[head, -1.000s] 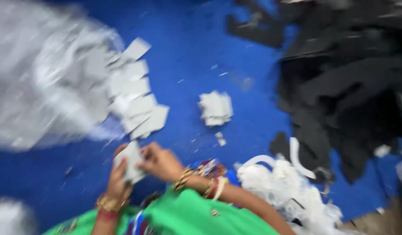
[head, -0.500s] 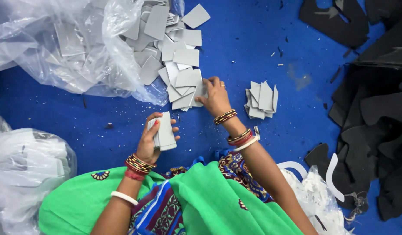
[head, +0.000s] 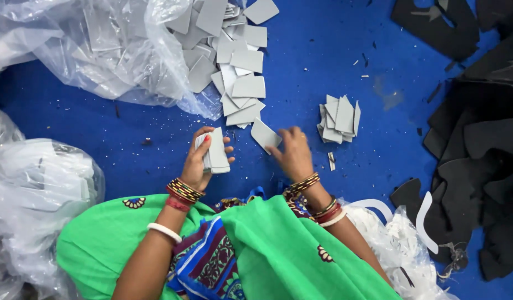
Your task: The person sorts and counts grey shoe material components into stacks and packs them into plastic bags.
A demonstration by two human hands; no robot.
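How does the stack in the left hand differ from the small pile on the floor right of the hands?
The held stack is squared up, edges aligned; the floor pile is loose, pieces fanned and tilted. The held stack is gripped in the left hand, off the blue floor; the floor pile lies untouched, apart from both hands. Both are flat grey cut pieces of similar shape, like the single piece in the right hand.

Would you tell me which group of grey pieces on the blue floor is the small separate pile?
It is the small pile of grey flat pieces right of the right hand, lying alone, apart from the large heap of grey pieces spilling from the clear plastic bag.
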